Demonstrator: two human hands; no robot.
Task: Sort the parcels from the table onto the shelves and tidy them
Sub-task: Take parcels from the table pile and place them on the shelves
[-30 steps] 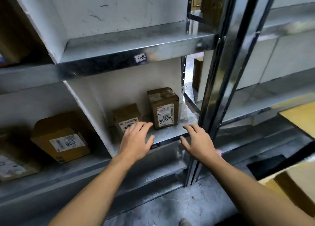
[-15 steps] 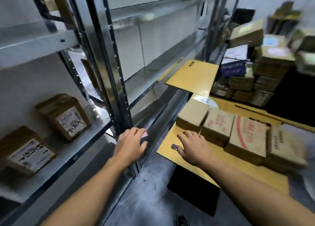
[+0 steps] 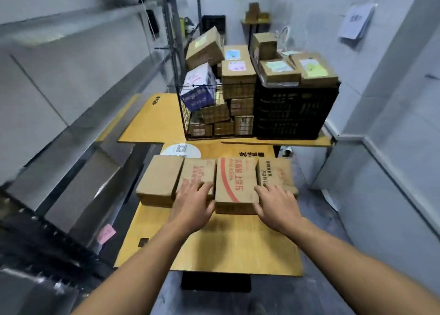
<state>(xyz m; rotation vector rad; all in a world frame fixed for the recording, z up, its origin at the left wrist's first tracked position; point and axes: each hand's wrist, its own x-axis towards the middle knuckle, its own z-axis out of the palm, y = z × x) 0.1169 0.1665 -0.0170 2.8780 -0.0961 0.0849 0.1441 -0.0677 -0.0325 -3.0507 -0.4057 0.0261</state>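
Several brown cardboard parcels lie in a row on the yellow table [image 3: 214, 248]. The plain one [image 3: 159, 179] is at the left, then a red-printed one [image 3: 197, 174], a larger one with a red arc [image 3: 235, 181], and a fourth parcel [image 3: 276, 172] at the right. My left hand [image 3: 192, 203] rests with spread fingers on the near edge of the second parcel, beside the arc parcel. My right hand [image 3: 277, 205] lies spread at the near right corner of the arc parcel, over the fourth parcel's edge. Neither hand grips anything. The metal shelves [image 3: 71, 115] run along the left.
Behind the row, a wire basket [image 3: 214, 110] and a black crate [image 3: 295, 110] hold many stacked parcels on a second yellow table [image 3: 154, 122]. A pink note [image 3: 106, 233] sticks to the shelf frame. A white wall closes the right side.
My view swung right from the shelf compartments to the table. Both hands left the shelf edge and came down on the row of parcels.
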